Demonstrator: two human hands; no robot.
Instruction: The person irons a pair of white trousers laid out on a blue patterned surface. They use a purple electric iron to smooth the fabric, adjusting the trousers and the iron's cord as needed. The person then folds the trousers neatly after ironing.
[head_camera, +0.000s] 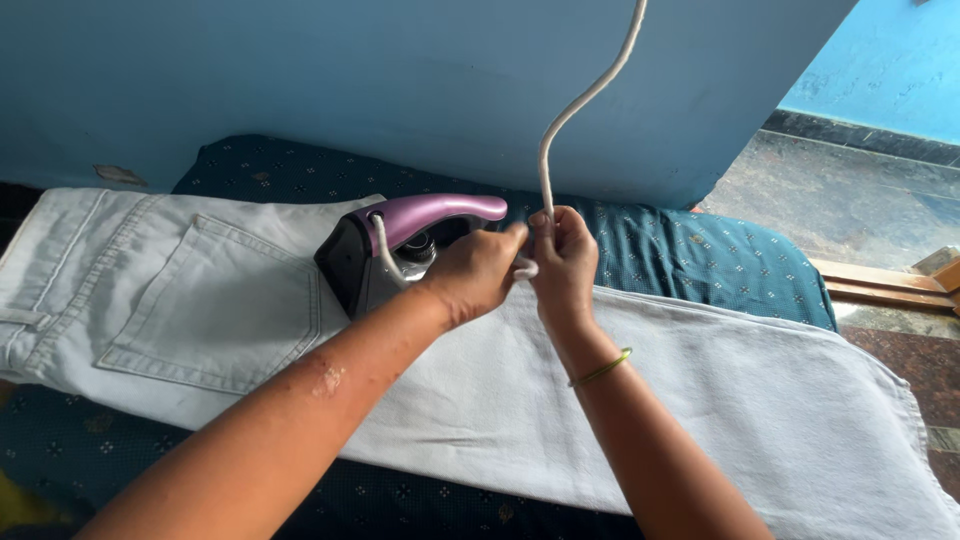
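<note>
Head view, looking down: both hands meet at the centre, just right of an electric iron (400, 250) with a purple handle. The left hand (478, 272) and the right hand (562, 262) touch each other, each pinching the iron's white cord (563, 115), which rises from the right hand to the top edge. The iron stands on pale grey jeans (210, 310) spread over a dark blue patterned cloth (700, 255), against a blue wall (400, 80).

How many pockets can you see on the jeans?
1. The pocket is a back patch pocket on the jeans, left of the iron. Another might be hidden past the picture's left edge.
</note>
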